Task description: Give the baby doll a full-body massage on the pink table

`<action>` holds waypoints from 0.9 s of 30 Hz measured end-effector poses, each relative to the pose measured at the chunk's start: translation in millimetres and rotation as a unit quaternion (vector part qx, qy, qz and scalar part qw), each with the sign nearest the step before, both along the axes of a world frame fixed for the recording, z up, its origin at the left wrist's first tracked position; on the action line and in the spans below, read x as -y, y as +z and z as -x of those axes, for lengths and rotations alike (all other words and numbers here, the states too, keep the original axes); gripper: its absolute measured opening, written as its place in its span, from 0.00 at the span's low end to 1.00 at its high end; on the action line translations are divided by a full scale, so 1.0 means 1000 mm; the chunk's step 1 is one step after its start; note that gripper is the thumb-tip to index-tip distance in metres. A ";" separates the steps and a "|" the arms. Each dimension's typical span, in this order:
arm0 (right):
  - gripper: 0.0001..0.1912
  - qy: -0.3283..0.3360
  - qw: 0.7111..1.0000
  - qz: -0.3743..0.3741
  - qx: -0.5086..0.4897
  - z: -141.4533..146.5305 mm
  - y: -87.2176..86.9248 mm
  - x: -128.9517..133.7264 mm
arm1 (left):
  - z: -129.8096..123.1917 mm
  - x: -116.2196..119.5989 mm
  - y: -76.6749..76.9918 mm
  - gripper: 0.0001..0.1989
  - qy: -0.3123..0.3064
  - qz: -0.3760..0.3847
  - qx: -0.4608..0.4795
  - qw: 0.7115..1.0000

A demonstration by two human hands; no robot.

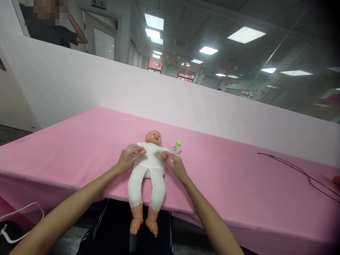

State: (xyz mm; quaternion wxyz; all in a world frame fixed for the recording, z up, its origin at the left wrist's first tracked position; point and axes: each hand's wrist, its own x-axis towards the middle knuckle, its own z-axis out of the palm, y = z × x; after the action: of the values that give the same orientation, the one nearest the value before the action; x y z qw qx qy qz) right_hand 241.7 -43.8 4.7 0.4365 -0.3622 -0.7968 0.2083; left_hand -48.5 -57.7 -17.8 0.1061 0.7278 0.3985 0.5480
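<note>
Both forearms reach forward, wrists bent inward. The left hand (127, 156) has thumb and fingers pinched nearly closed on one hand of the doll (152, 160); the right hand (177, 165) pinches the other likewise. The doll lies face up between them, feet overhanging the edge of the desk (225, 184). Torso and legs: white cloth; head, hands and feet: smooth, glossy. Desk cover: pink, lightly creased. Just beyond the right hand: small rounded bottle (176, 147), green cap, label print illegible.
</note>
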 end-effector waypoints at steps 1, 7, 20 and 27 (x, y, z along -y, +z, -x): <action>0.14 -0.045 0.995 0.036 -0.087 -0.008 0.001 -0.006 | 0.006 -0.003 0.002 0.08 0.036 0.034 0.082 0.995; 0.15 -0.259 0.808 0.280 -0.449 -0.055 -0.028 -0.034 | 0.049 -0.029 -0.011 0.13 0.182 0.228 0.503 0.813; 0.13 0.008 0.998 -0.048 0.048 0.005 0.000 0.009 | -0.010 0.003 0.009 0.06 -0.006 0.010 0.031 0.999; 0.12 0.055 0.972 -0.128 0.191 0.014 -0.011 0.015 | -0.019 0.014 -0.004 0.12 -0.026 -0.034 -0.153 0.987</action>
State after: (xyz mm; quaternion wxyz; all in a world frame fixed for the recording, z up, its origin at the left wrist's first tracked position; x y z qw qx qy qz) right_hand 227.7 -59.0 -5.9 0.3067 -0.2922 -0.9041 0.0557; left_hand -29.4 -71.5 -22.1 0.0331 0.8168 0.3715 0.4402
